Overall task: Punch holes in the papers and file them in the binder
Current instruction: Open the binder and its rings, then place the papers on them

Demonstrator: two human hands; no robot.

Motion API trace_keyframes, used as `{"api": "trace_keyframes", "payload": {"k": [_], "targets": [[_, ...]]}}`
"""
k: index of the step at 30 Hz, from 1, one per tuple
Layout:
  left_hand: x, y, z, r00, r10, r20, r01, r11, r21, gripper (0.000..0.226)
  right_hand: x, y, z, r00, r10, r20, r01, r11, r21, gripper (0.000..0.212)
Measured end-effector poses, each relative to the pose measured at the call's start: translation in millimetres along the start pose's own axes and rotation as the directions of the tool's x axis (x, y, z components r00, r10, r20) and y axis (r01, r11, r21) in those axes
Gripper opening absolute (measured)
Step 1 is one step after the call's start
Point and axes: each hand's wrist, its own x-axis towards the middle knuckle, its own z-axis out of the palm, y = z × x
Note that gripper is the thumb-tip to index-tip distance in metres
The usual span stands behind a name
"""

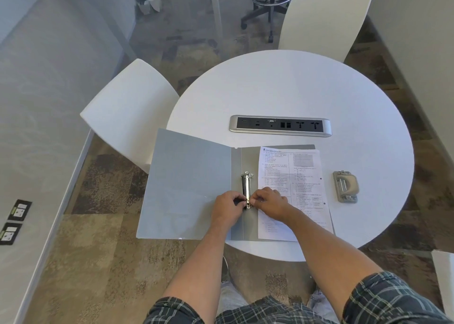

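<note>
A grey binder (186, 188) lies open on the near left part of the round white table (294, 90), its front cover hanging past the table edge. Its metal ring mechanism (246, 186) runs along the spine. My left hand (227, 207) and my right hand (269, 202) pinch the near ring of the mechanism from either side. Printed papers (294, 176) lie on the binder's right half, partly under my right hand. A grey hole punch (345, 186) rests on the table to the right of the papers.
A silver socket strip (280, 126) is set into the table's middle. White chairs stand at the left (130, 112) and at the back (326, 19). A black stool base (267, 6) stands behind. Floor sockets (14, 219) sit at far left.
</note>
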Motion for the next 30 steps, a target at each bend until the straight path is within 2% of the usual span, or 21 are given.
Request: {"api": "trace_keyframes", "payload": {"k": [4,6,8,10,13,16,18,21,30], "targets": [[-1.0,3.4,0.7,1.0,0.026,0.009,-0.027,0.996,0.081,0.015,-1.7,-0.6,-0.4,1.0,-0.013,-0.005,0.013,1.0,0.029,0.016],[-2.4,7.3,-0.1,0.999,0.045,0.009,-0.046,0.991,0.124,0.014,-4.3,1.6,-1.5,0.999,-0.024,-0.032,0.029,0.989,0.146,0.017],[-3.1,9.2,0.0,0.998,0.054,0.011,-0.055,0.99,0.129,0.013,-9.3,4.9,-4.5,0.995,-0.005,-0.103,0.037,0.951,0.307,0.018],[-4.1,10.4,-0.3,0.998,0.058,0.015,-0.06,0.99,0.13,0.012,-12.7,11.9,-8.9,0.967,0.062,-0.247,0.032,0.933,0.359,0.019],[-5.1,10.8,-0.5,0.997,0.07,0.024,-0.073,0.986,0.147,0.012,-16.1,26.3,-16.9,0.849,0.214,-0.484,-0.07,0.952,0.298,0.029],[-5.1,10.1,0.3,0.997,0.065,0.035,-0.069,0.987,0.145,0.013,-24.9,37.5,-24.8,0.682,0.354,-0.64,-0.326,0.93,0.168,0.054],[-4.2,9.2,1.3,0.998,0.056,0.041,-0.061,0.989,0.135,0.013,-31.6,41.3,-29.7,0.62,0.442,-0.648,-0.484,0.866,0.127,0.076],[-3.8,9.6,1.8,0.997,0.06,0.04,-0.065,0.984,0.163,0.013,-37.1,44.2,-34.4,0.606,0.55,-0.575,-0.611,0.785,0.107,0.093],[-1.0,7.4,3.9,0.998,0.057,0.037,-0.064,0.976,0.209,0.014,-33.7,51.3,-48.2,0.581,0.68,-0.447,-0.672,0.711,0.208,0.107]]}}
